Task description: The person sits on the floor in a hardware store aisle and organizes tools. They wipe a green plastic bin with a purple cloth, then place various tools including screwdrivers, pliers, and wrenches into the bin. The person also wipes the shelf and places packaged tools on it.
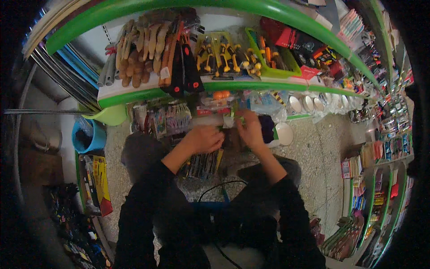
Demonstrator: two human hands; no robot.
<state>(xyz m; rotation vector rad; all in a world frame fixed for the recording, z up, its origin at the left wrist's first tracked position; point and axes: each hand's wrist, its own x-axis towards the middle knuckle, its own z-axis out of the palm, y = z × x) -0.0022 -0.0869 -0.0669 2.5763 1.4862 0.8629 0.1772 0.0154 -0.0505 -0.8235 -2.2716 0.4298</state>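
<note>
Green-edged shelves [233,85] packed with goods curve around a speckled stone floor [318,157] under dim light.

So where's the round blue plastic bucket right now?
In the head view, the round blue plastic bucket sits on the floor at the person's left, below the green-edged shelf, left of the left hand.

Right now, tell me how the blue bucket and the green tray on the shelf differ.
The blue bucket is round and stands low at the left near the floor; the green tray is rectangular and sits up on the shelf. The bucket's inside looks dark, while the tray holds orange-handled tools. Both are open-topped plastic containers, and neither hand touches them.
</note>
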